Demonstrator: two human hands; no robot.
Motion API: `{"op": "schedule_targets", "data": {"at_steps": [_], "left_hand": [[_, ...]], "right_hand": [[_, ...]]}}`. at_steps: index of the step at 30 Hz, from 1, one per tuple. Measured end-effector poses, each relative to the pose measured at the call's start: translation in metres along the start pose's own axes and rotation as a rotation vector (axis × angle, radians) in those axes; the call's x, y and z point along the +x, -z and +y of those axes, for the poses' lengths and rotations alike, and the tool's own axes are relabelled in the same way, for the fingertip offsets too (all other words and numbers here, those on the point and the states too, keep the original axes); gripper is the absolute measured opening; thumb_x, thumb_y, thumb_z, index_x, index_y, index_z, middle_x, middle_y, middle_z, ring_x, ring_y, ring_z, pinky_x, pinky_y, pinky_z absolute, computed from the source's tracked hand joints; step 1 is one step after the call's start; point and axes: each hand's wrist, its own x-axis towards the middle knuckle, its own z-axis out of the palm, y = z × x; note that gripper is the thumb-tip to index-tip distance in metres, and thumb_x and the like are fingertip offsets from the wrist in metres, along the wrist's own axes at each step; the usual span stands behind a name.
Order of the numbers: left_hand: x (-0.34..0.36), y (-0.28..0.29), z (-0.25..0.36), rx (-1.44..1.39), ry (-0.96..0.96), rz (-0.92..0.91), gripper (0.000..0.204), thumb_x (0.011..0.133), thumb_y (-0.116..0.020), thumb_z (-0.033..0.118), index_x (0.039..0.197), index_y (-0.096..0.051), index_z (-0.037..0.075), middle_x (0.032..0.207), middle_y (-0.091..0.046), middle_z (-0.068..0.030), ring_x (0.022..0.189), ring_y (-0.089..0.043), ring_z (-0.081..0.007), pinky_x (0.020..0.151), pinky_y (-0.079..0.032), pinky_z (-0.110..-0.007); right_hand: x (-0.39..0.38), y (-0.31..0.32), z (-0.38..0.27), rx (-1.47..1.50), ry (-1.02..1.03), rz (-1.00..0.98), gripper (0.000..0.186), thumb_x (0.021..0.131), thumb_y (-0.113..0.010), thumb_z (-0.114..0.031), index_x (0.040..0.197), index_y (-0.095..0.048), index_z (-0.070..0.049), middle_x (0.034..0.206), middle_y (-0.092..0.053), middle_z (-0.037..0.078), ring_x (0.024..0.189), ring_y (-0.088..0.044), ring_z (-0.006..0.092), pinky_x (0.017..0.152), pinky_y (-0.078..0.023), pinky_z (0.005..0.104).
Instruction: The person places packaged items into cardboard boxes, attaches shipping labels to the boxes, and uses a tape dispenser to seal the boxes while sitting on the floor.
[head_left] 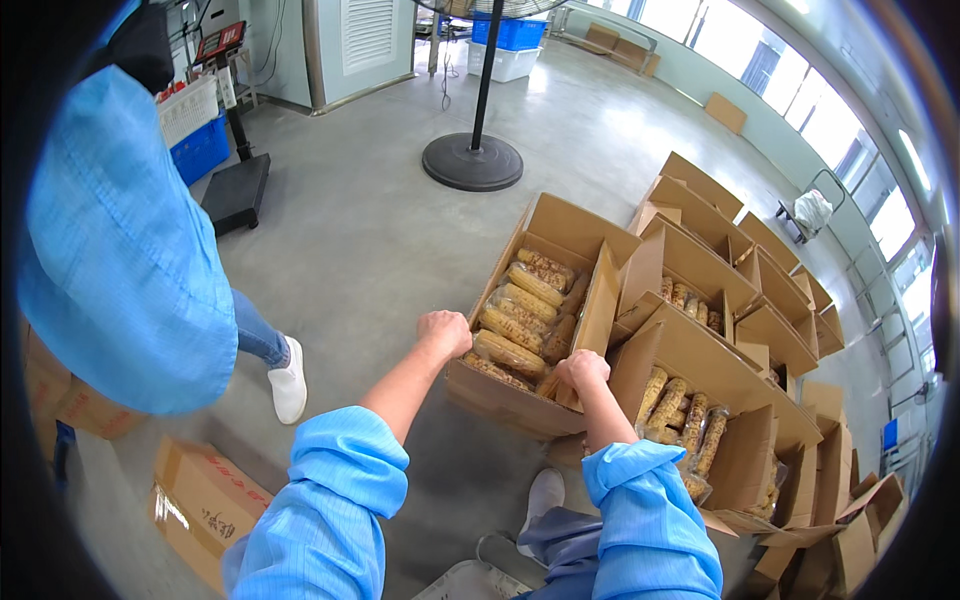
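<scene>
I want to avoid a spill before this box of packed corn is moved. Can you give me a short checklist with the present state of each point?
1. Left hand on the near edge of the open box: ok.
2. Right hand on the near right corner of the same box: ok.
3. Corn packs lie below the rim: ok.
4. Box flaps closed: not ok, they stand open.
5. Floor to the left free: not ok, a person in a blue coat stands close.
6. Box bottom sound: cannot tell, it is hidden.
</scene>
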Motion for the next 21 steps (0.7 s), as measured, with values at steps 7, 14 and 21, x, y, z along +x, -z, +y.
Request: {"op": "schedule_targets", "data": {"at_steps": [7, 14, 21], "left_hand": [[-0.044, -0.01, -0.013, -0.143, 0.001, 0.063, 0.033, 0.079, -0.045, 0.029, 0.079, -0.068, 0.005, 0.084, -0.066, -0.0173, 0.081, -0.064, -0.034, 0.072, -0.051, -0.041], [-0.163, -0.02, -0.093, -0.298, 0.104, 0.02, 0.046, 0.081, -0.052, 0.038, 0.064, -0.062, -0.003, 0.07, -0.06, -0.0249, 0.07, -0.061, -0.0404, 0.064, -0.047, -0.047], [-0.299, -0.025, -0.142, -0.226, 0.266, -0.1, 0.051, 0.082, -0.049, 0.043, 0.063, -0.063, -0.003, 0.064, -0.059, -0.0253, 0.066, -0.06, -0.0406, 0.064, -0.048, -0.047]], "right_hand": [[0.006, -0.007, 0.057, 0.116, 0.246, 0.026, 0.025, 0.074, -0.05, -0.015, 0.081, -0.065, 0.004, 0.089, -0.064, 0.024, 0.079, -0.066, 0.0281, 0.071, -0.054, 0.0397], [-0.054, -0.048, 0.04, 0.045, 0.513, 0.19, 0.021, 0.072, -0.057, -0.015, 0.08, -0.063, 0.003, 0.078, -0.063, 0.024, 0.077, -0.065, 0.0304, 0.068, -0.053, 0.0403], [-0.122, -0.091, 0.031, 0.049, 0.911, -0.001, 0.022, 0.074, -0.05, -0.017, 0.074, -0.057, 0.004, 0.079, -0.06, 0.029, 0.079, -0.059, 0.0437, 0.074, -0.049, 0.0484]]}}
